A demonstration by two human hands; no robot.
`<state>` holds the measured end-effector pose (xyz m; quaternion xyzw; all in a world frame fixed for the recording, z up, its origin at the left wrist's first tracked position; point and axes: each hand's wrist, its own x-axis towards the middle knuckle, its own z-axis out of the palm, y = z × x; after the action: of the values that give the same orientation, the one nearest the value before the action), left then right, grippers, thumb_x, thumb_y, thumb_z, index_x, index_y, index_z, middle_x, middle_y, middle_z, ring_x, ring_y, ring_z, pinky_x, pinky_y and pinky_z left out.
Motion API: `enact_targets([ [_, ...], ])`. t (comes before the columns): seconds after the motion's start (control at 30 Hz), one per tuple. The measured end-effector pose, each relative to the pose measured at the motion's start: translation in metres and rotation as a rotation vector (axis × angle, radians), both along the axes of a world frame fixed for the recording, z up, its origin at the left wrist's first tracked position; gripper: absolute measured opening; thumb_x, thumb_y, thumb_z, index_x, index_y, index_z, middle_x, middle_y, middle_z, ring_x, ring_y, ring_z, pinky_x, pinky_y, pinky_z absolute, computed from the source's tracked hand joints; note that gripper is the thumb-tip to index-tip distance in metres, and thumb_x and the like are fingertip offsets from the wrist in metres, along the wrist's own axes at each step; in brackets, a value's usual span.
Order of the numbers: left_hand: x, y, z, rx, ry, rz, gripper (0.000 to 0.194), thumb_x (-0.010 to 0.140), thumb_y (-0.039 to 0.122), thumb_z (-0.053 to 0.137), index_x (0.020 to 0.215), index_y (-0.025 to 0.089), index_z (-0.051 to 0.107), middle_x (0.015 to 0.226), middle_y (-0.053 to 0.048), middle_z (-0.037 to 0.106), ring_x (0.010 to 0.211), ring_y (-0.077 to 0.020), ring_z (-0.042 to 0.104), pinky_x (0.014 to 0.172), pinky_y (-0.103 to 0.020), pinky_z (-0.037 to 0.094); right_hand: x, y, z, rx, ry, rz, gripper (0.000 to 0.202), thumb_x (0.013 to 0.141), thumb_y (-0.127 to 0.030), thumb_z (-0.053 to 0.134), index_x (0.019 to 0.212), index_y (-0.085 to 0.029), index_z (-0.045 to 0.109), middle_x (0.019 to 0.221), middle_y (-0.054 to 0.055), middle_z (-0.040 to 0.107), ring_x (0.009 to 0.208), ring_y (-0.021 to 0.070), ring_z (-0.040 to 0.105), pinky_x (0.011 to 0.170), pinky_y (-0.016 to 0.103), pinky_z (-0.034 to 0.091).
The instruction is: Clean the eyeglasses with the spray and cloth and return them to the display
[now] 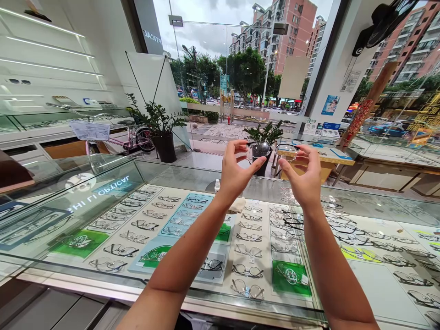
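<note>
A pair of eyeglasses [260, 150] with a thin dark upper rim and clear lenses is held up at arm's length, above the far edge of the glass display case. My left hand [237, 167] grips its left side, thumb and fingers closed at the rim. On the other side, my right hand [302, 172] pinches the right lens area between thumb and fingers. Below my forearms, many eyeglasses [249, 237] lie in rows inside the glass display case [172, 172]. A small white bottle [217, 185] stands behind my left wrist, beside a pale cloth [237, 206].
Beyond the case stand potted plants [165, 142], a pink bicycle [127, 140] with a white basket, and a wooden table [330, 156]. Glass doors [206, 82] open the view to a street. Another display counter [388, 160] is at right; a wall fan [381, 25] hangs above.
</note>
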<state>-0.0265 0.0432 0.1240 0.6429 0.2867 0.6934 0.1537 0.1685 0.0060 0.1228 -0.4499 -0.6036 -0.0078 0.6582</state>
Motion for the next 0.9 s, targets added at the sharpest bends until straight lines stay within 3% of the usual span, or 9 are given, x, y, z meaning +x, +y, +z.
enact_targets([
  [0.17, 0.0024, -0.0012, -0.0018, 0.019, -0.016, 0.036, 0.058, 0.078, 0.048, 0.088, 0.123, 0.028, 0.057, 0.121, -0.008, 0.062, 0.113, -0.0214, 0.063, 0.094, -0.038, 0.059, -0.0017, 0.0006, 0.0001, -0.029, 0.045, 0.031, 0.059, 0.082, -0.058, 0.079, 0.131, -0.03, 0.061, 0.12, 0.007, 0.06, 0.108, 0.0265, 0.064, 0.094, 0.048, 0.057],
  [0.63, 0.0054, 0.0022, -0.0047, -0.062, -0.056, -0.084, 0.057, 0.078, 0.048, 0.088, 0.122, 0.027, 0.057, 0.12, -0.009, 0.061, 0.116, -0.0221, 0.064, 0.096, -0.039, 0.061, -0.0041, -0.0051, 0.0026, 0.047, -0.045, -0.067, 0.056, 0.086, -0.056, 0.075, 0.132, -0.028, 0.06, 0.122, 0.009, 0.058, 0.111, 0.0276, 0.061, 0.094, 0.048, 0.055],
  [0.73, 0.0065, 0.0011, -0.0056, -0.033, -0.04, -0.041, 0.057, 0.08, 0.049, 0.086, 0.123, 0.027, 0.056, 0.12, -0.008, 0.062, 0.114, -0.0215, 0.064, 0.095, -0.039, 0.061, -0.0025, -0.0033, 0.0023, 0.031, -0.018, -0.049, 0.058, 0.084, -0.057, 0.076, 0.132, -0.029, 0.061, 0.123, 0.008, 0.059, 0.112, 0.0278, 0.061, 0.097, 0.049, 0.054],
  [0.9, 0.006, -0.0039, -0.0047, 0.094, 0.002, 0.135, 0.059, 0.078, 0.047, 0.088, 0.124, 0.027, 0.057, 0.122, -0.007, 0.061, 0.111, -0.0212, 0.062, 0.094, -0.039, 0.057, 0.0019, 0.0035, -0.0003, -0.097, 0.037, 0.083, 0.063, 0.083, -0.06, 0.077, 0.135, -0.029, 0.061, 0.128, 0.01, 0.065, 0.117, 0.029, 0.064, 0.101, 0.052, 0.055],
])
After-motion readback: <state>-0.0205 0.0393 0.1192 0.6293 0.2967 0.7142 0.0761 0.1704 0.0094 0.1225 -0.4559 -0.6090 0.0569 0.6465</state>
